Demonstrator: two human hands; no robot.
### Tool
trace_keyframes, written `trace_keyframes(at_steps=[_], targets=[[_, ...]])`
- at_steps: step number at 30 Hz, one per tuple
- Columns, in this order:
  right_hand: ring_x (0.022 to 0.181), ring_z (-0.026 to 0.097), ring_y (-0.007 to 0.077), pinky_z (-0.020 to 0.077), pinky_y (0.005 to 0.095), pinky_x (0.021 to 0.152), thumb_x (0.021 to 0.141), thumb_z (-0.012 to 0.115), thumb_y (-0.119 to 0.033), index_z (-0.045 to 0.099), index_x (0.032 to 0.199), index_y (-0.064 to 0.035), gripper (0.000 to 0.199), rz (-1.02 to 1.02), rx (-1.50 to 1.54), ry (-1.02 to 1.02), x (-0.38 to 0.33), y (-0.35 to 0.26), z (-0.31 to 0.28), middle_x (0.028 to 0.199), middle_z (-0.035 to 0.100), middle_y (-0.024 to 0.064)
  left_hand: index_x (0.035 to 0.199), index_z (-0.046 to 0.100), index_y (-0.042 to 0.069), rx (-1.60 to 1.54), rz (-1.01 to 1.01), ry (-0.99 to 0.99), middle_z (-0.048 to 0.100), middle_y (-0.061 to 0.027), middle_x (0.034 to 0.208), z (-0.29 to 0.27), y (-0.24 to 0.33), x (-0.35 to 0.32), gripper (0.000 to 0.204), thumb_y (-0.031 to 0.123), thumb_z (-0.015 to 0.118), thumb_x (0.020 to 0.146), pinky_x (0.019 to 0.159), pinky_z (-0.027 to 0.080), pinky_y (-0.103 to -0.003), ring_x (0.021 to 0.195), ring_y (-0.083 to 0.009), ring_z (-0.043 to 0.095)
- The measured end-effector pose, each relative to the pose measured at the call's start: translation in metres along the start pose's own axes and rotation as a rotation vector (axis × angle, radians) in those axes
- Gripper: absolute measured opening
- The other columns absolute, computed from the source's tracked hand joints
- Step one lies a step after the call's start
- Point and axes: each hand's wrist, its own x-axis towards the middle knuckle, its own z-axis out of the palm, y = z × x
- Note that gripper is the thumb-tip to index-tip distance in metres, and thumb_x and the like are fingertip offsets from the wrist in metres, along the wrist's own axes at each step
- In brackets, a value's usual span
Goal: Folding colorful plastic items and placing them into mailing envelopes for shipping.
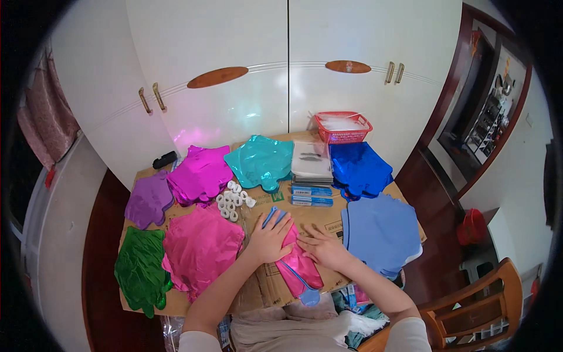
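My left hand (270,237) lies flat on a folded bundle of pink and blue foil balloons (299,267) in the middle of a cardboard-covered table (267,287). My right hand (322,246) presses on the same bundle from the right, fingers spread. The bundle runs diagonally toward me, with a blue tail at its near end. A pile of small white tape rolls (233,199) sits just beyond my left hand.
Flat foil balloon stacks surround the bundle: green (141,270), pink (199,249), purple (148,199), magenta (199,173), teal (261,161), dark blue (359,169), light blue (381,232). A red basket (343,128) stands by white wardrobe doors. A wooden chair (475,305) is at my right.
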Motion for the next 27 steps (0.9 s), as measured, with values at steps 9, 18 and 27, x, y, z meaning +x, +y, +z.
trace_keyframes(at_steps=[9,18,27], targets=[[0.13,0.035,0.0243,0.0268,0.0418,0.108,0.082,0.056,-0.025,0.053,0.124,-0.0103,0.045,-0.116,0.02,-0.216,-0.039,-0.019,-0.014,0.133,0.048,0.0031,0.127,0.048,0.006,-0.012,-0.03,-0.034,0.045,-0.0097,0.134,0.0,-0.007,0.001,0.068,0.049,0.058,0.075,0.102,0.023,-0.056,0.128,-0.0301,0.034],[0.117,0.049,0.0234,0.0384,0.0367,0.1,0.073,0.063,-0.017,0.058,0.113,-0.0056,0.042,-0.191,0.195,-0.281,-0.036,-0.035,-0.014,0.124,0.054,0.0081,0.129,0.041,0.001,0.097,-0.303,0.066,0.042,-0.0176,0.131,-0.007,-0.006,0.003,0.071,0.036,0.066,0.072,0.102,0.026,-0.054,0.125,-0.0368,0.034],[0.083,0.057,0.0204,0.0485,0.0313,0.071,0.075,0.064,-0.021,0.061,0.1,-0.0075,0.029,0.027,0.19,0.077,-0.035,-0.06,0.012,0.083,0.056,0.0044,0.134,0.024,-0.004,-0.784,-0.844,0.141,0.044,-0.0269,0.117,-0.027,0.035,-0.037,0.084,0.02,0.071,0.068,0.078,0.048,-0.042,0.1,-0.0376,0.054]])
